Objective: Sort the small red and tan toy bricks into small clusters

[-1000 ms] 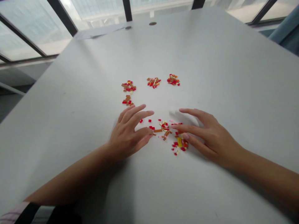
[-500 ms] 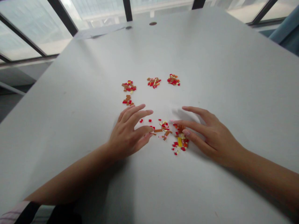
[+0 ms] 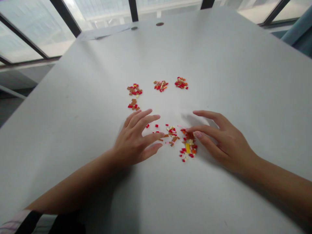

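As loose bricks [image 3: 173, 132] lie centrally, prob. for easy reach, L hand [image 3: 131, 140] is spread beside them, R hand [image 3: 225, 139] at brown pc. [image 3: 190, 136], pinch can't be confirmed.

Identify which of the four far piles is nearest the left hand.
The brown and red pile, just beyond the left hand; the other three piles form a row farther away.

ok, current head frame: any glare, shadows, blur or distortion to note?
Head view: windows behind the table bright and washed out; head view: soft shadows on the table by the left forearm and right hand; head view: small bricks look soft, fine detail hard to read; head view: window frames lean outward at both sides, probably wide-angle stretch.
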Action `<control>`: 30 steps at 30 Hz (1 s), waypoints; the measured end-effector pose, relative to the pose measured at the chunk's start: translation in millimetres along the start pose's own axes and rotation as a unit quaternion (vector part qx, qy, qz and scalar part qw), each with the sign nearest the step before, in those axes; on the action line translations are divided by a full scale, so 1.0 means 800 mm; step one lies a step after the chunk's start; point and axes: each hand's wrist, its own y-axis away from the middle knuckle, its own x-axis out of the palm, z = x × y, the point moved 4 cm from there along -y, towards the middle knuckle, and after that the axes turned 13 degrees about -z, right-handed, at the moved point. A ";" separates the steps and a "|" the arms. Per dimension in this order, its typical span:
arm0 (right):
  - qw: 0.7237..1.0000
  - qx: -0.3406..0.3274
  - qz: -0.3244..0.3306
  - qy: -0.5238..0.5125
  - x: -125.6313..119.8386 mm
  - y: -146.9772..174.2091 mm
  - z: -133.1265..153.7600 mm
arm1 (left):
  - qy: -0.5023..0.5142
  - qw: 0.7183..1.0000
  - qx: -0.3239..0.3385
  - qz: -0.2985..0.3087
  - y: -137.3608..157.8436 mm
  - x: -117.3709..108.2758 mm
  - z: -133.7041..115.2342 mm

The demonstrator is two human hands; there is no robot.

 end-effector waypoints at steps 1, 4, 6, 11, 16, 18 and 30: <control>1.000 0.001 -0.001 0.001 -0.001 0.000 0.000 | -0.001 1.000 -0.002 -0.001 0.000 0.000 0.000; 1.000 0.002 -0.003 0.001 -0.003 -0.001 0.000 | -0.003 1.000 -0.003 -0.005 -0.002 -0.002 -0.001; 1.000 0.000 0.001 0.001 -0.001 -0.001 0.000 | -0.004 1.000 0.000 -0.004 -0.003 -0.001 -0.002; 0.999 -0.050 0.006 -0.016 0.005 0.003 0.003 | -0.005 1.000 0.002 -0.001 -0.003 0.000 -0.003; 0.999 -0.040 -0.009 -0.013 0.002 0.002 0.003 | 0.004 1.000 0.006 0.007 -0.001 0.000 -0.002; 1.000 -0.012 -0.015 -0.003 -0.001 0.000 0.001 | 0.012 1.000 0.005 0.021 0.002 0.001 -0.002; 0.998 0.015 -0.044 0.036 -0.002 0.001 -0.006 | 0.041 0.991 0.017 0.125 0.010 0.013 -0.003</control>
